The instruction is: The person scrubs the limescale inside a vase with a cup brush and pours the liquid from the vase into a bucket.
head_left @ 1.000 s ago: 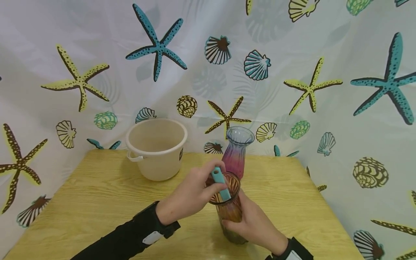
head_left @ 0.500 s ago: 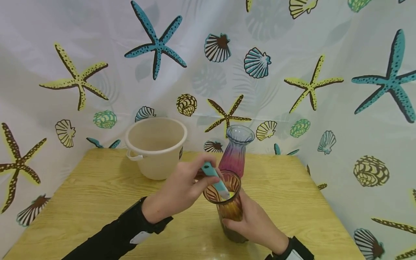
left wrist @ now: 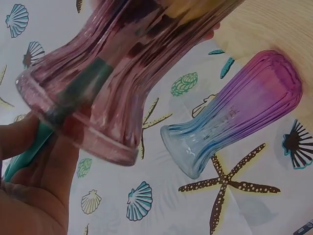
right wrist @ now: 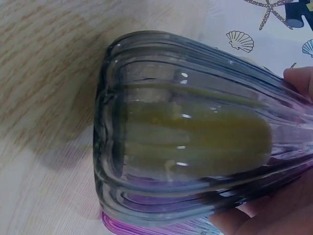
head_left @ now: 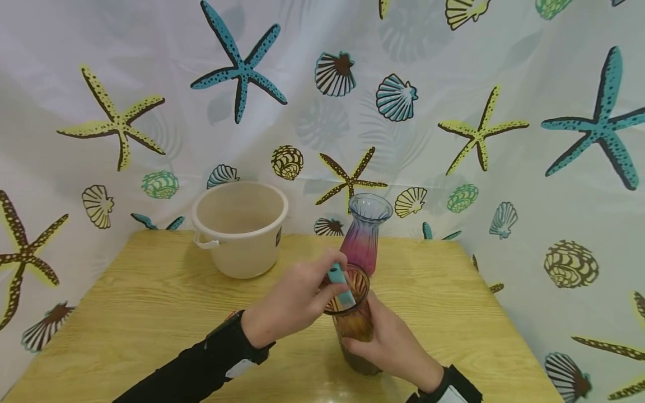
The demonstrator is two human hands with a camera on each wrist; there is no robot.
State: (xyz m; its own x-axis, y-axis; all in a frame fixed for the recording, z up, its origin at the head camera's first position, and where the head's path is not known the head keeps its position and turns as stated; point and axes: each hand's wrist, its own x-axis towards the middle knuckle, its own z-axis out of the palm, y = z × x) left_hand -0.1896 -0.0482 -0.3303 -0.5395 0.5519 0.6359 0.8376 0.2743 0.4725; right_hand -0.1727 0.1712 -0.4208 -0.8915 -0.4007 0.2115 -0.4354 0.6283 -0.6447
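Note:
My left hand (head_left: 299, 299) holds the teal handle (head_left: 342, 288) of a sponge brush between thumb and fingers at the mouth of a ribbed glass vase (head_left: 354, 327). The brush's yellow sponge head (right wrist: 200, 139) shows through the glass, deep inside the vase in the right wrist view. Around the vase's body curls my right hand (head_left: 393, 341), thumb on the near side. The vase is amber toward the top and greyish at the base, and leans slightly. In the left wrist view the handle runs through its flared rim (left wrist: 107, 147).
Just behind stands a second ribbed vase (head_left: 361, 243), blue above and pink below. A cream bucket (head_left: 247, 254) with a side handle is at the back left. The wooden table (head_left: 151, 313) ends at a curtain (head_left: 312, 28) printed with starfish and shells.
My left hand drew the brush up and left, then pushed it back down into the vase. My right hand keeps its grip on the vase nearly in place.

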